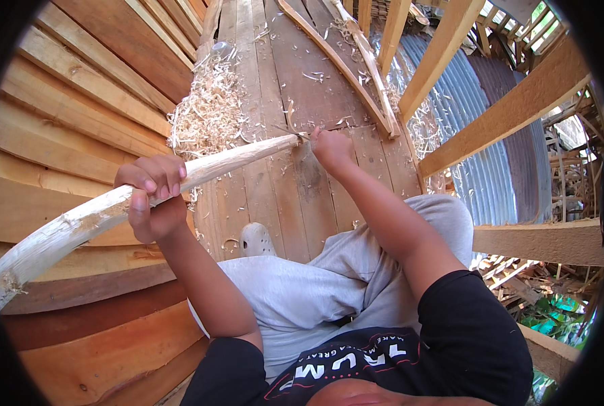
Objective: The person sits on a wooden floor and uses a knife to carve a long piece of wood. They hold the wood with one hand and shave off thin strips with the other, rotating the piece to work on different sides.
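A pale, peeled wooden pole slants from the lower left up to the middle of the view, its thin end farthest from me. My left hand is closed round the pole partway along, with the thumb on the near side. At the thin end, my right hand is closed on what looks like a knife. Only a little of its dark, narrow blade shows against the wood; the handle is hidden in my fist. A thin curl of wood stands up beside the blade.
Wood shavings lie heaped on the plank floor by the board wall. Two long sticks rest at the far right beside a timber railing. Corrugated metal sheets lie beyond it. My legs fill the near middle.
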